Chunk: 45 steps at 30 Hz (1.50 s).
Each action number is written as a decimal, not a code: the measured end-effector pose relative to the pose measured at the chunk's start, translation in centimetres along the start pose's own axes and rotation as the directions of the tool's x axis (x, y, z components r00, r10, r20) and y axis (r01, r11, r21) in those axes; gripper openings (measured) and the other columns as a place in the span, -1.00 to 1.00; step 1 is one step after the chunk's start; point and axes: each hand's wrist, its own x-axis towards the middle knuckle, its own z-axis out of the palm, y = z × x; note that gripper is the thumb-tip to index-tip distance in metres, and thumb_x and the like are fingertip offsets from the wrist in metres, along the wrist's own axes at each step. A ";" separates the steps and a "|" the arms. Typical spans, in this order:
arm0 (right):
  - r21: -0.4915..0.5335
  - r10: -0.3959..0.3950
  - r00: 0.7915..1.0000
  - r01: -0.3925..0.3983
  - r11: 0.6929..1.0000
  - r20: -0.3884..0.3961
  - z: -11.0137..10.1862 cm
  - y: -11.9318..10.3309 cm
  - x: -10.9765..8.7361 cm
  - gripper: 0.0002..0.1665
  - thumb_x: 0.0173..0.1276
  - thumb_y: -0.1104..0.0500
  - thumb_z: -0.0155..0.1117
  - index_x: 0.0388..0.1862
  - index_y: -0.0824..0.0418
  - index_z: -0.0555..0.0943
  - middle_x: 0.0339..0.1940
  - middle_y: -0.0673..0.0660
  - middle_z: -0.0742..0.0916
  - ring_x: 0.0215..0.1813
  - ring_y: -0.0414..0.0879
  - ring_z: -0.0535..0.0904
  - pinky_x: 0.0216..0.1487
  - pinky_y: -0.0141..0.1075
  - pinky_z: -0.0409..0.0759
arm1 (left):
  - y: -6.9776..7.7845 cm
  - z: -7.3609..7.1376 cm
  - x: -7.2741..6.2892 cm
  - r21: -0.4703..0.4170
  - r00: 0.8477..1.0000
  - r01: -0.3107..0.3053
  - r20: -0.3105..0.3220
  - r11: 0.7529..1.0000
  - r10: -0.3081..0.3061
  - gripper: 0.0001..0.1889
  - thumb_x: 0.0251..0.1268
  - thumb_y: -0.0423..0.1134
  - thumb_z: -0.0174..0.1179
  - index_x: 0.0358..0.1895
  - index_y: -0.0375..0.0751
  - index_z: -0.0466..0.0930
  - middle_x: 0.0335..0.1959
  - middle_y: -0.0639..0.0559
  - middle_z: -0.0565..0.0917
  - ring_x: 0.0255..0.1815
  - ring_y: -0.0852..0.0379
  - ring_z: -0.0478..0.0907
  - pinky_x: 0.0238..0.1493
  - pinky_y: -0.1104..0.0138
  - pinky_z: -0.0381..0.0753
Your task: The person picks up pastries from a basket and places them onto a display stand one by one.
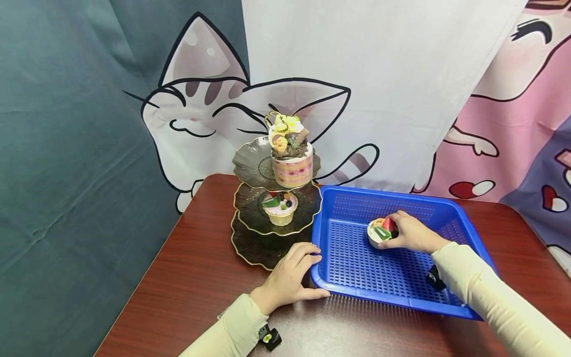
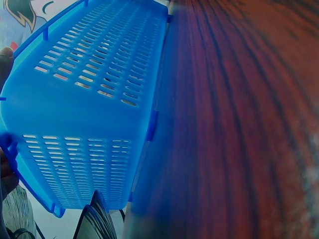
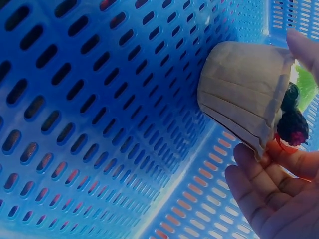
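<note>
My right hand (image 1: 412, 233) grips a small fruit-topped cupcake (image 1: 376, 233) inside the blue plastic basket (image 1: 383, 293). Its thumb and fingers hold the cupcake by the top edge. In the right wrist view the pale paper cup (image 3: 244, 84) is near the basket floor; whether it touches cannot be told. Dark berries and a green slice show on top. My left hand (image 1: 290, 275) holds the basket's near left corner, fingers at the left rim and thumb along the front. From the left wrist, the basket's perforated outer wall (image 2: 75, 114) fills much of the view.
Left of the basket stands a three-tier dark stand with gold-edged scalloped plates (image 1: 250, 208). A tall layered cake (image 1: 292, 168) is on its top tier, a second cupcake (image 1: 281, 213) on the middle one. Everything stands on a reddish wooden table (image 1: 187, 277) before a cartoon-cat curtain (image 1: 294, 44).
</note>
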 end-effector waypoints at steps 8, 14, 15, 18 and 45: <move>-0.021 -0.027 0.999 0.026 0.999 -0.033 0.1 0.1 0.1 -0.18 -0.07 -0.14 0.52 -0.08 0.50 0.54 -0.30 0.18 0.62 -0.27 -0.08 0.50 -0.23 -0.20 0.54 | 0.0 0.1 -0.1 0.003 1.000 0.002 0.003 1.000 -0.002 -0.29 -0.32 0.23 0.52 -0.19 -0.28 0.56 -0.01 -0.06 0.56 0.11 0.04 0.46 0.23 0.29 0.48; -0.022 -0.044 0.998 0.043 0.999 -0.052 -0.1 0.2 0.0 -0.27 -0.08 -0.05 0.51 -0.12 0.50 0.55 -0.33 0.17 0.63 -0.31 -0.10 0.50 -0.29 -0.26 0.52 | 0.0 0.1 -0.1 0.001 1.000 0.003 0.004 1.000 -0.003 -0.29 -0.31 0.23 0.52 -0.19 -0.27 0.56 -0.01 -0.05 0.55 0.11 0.04 0.46 0.23 0.29 0.47; -0.019 -0.044 0.998 0.043 0.999 -0.053 -0.2 0.2 0.0 -0.29 -0.07 -0.04 0.51 -0.13 0.50 0.55 -0.34 0.17 0.63 -0.32 -0.11 0.49 -0.30 -0.27 0.51 | 0.0 0.1 -0.1 0.001 1.000 0.004 0.004 1.000 -0.004 -0.29 -0.31 0.23 0.52 -0.19 -0.27 0.56 -0.01 -0.05 0.55 0.11 0.04 0.46 0.24 0.29 0.47; -0.012 -0.043 0.997 0.043 0.999 -0.064 -0.6 0.1 0.0 -0.31 -0.07 -0.02 0.52 -0.14 0.49 0.55 -0.36 0.15 0.62 -0.34 -0.13 0.47 -0.34 -0.32 0.48 | 0.0 0.0 -0.1 0.000 1.000 0.005 0.005 1.000 -0.005 -0.29 -0.31 0.22 0.52 -0.18 -0.26 0.55 -0.01 -0.05 0.55 0.11 0.04 0.45 0.23 0.29 0.47; 0.073 -0.046 0.997 0.051 0.996 -0.068 -4.0 -2.7 0.7 -0.37 0.00 0.00 0.52 -0.11 0.42 0.54 -0.35 0.11 0.63 -0.37 -0.17 0.46 -0.41 -0.42 0.45 | 0.0 0.0 -0.1 0.003 1.000 -0.001 0.001 1.000 0.001 -0.29 -0.35 0.21 0.54 -0.19 -0.27 0.55 -0.02 -0.07 0.56 0.10 0.04 0.46 0.23 0.28 0.48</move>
